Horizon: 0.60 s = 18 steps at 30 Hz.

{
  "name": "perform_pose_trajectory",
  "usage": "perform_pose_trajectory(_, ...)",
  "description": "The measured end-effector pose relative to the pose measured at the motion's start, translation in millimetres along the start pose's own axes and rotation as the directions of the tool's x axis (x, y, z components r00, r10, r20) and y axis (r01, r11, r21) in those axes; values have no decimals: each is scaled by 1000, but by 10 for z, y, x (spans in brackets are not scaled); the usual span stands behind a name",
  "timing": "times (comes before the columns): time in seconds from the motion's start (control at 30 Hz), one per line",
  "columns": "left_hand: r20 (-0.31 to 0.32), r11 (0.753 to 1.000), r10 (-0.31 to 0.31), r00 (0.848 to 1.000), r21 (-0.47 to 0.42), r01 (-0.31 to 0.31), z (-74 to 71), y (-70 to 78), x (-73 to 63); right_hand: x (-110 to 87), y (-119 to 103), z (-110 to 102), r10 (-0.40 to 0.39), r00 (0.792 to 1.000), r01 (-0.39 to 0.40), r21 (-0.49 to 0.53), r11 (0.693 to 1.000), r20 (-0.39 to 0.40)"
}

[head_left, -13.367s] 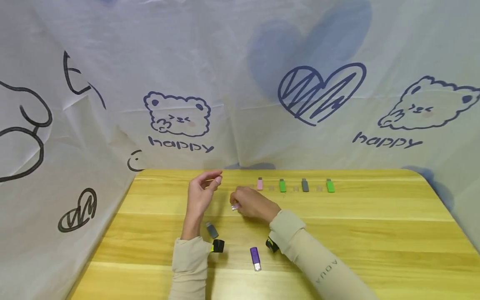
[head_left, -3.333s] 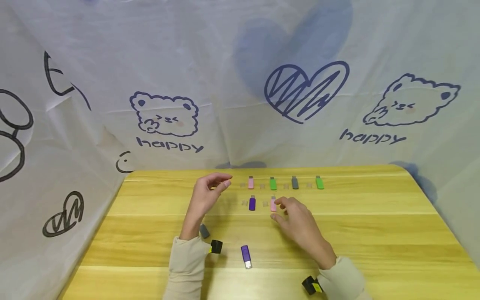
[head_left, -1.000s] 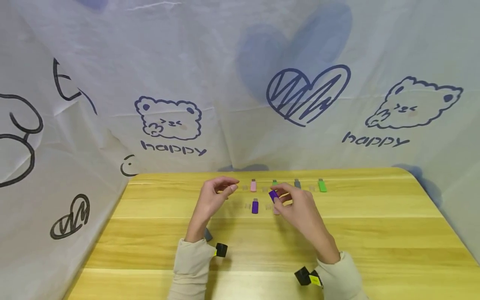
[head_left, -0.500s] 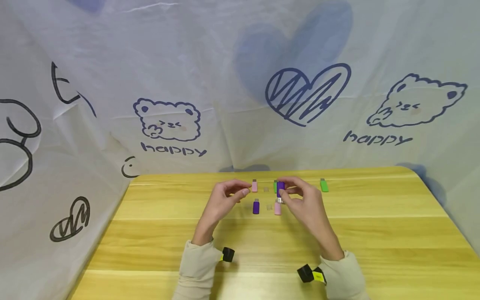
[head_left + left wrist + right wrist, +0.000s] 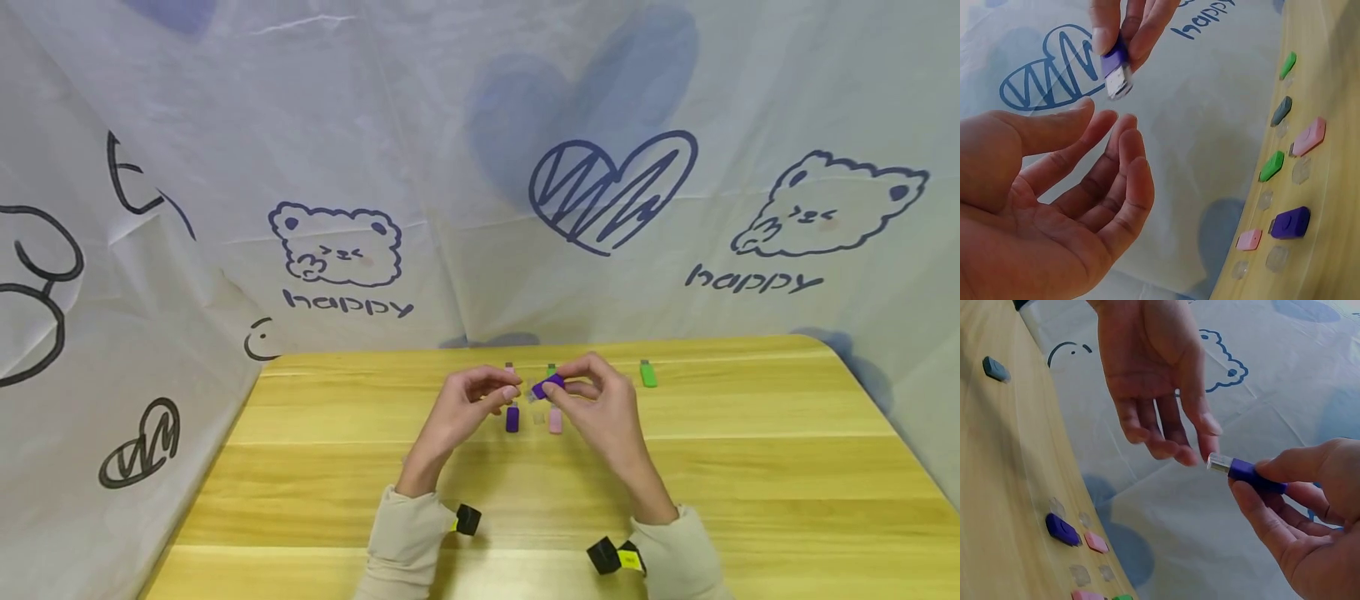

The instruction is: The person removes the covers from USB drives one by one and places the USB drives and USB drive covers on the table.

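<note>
My right hand pinches a purple USB stick between thumb and fingers, above the table. A clear cap covers its metal plug, which points at my left hand. My left hand holds nothing; its fingers are loosely bent, with the fingertips close to the capped end. Beneath the hands lie another purple USB stick and a pink USB stick, both uncapped. Small clear caps lie beside the sticks on the table.
Farther back runs a row of uncapped sticks: a pink one, a green one, a grey one and another green one. A separate grey stick lies left on the wooden table. Printed cloth hangs behind.
Earlier, a purple and a pink stick were laid in a front row. The right hand picked up the other purple stick, then turned its plug leftward. The left hand moved right, closer to it.
</note>
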<state>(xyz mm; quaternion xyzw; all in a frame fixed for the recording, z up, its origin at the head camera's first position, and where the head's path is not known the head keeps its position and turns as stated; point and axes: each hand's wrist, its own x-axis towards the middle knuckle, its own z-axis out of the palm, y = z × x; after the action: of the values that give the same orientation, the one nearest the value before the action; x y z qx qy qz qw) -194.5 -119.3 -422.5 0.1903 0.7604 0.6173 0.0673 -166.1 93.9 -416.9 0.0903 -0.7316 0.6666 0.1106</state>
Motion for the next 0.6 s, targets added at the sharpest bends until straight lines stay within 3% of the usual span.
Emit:
perform_pose_trajectory(0.13, 15, 999, -15, 1000, -50, 16, 23, -2, 10, -7, 5, 23, 30, 1000, -30, 45, 999, 1)
perform_pose_trajectory(0.4, -29, 990, -34, 999, -134, 30, 44, 7, 20, -16, 25, 55, 36, 999, -37, 85, 996, 19)
perform_pose_trajectory(0.6, -61, 986, -47, 997, -164, 36, 57, 17, 22, -17, 39, 62, 83, 993, -91, 99, 991, 81)
